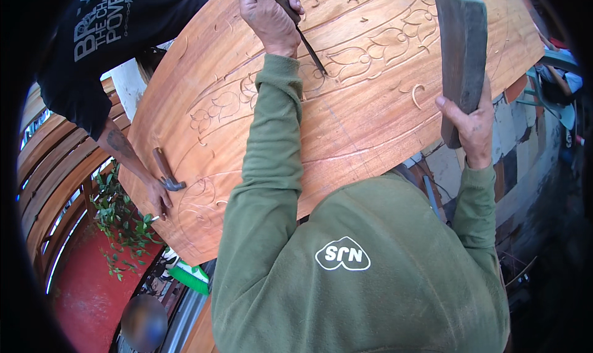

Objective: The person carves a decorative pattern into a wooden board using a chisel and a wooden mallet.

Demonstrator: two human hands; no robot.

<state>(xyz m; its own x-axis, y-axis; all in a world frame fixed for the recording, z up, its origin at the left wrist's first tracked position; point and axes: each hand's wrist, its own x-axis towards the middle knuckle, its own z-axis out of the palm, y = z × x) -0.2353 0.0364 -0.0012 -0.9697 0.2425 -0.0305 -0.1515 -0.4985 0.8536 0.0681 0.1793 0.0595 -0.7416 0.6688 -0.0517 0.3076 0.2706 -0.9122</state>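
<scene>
My left hand (270, 16) is wrapped round the handle of a dark chisel (311, 49). The chisel slants down to the right, its tip on a carved line of the large reddish-brown wooden panel (346, 130). Leaves and scrolls are cut into the panel, and curled shavings lie on it. A thick, dark wooden block (463, 50) stands nearly upright in my right hand (474, 127), gripped near its lower end. The block is apart from the chisel, above the panel's right side. Both my arms wear green sleeves.
A co-worker in a black shirt (123, 25) leans in at the left, one hand (159, 198) at the panel's edge. Beside it lies a hammer (168, 171). Leafy plant (120, 223), green broom (190, 277) and curved wooden slats (62, 143) stand left; tiled paving (513, 130) lies right.
</scene>
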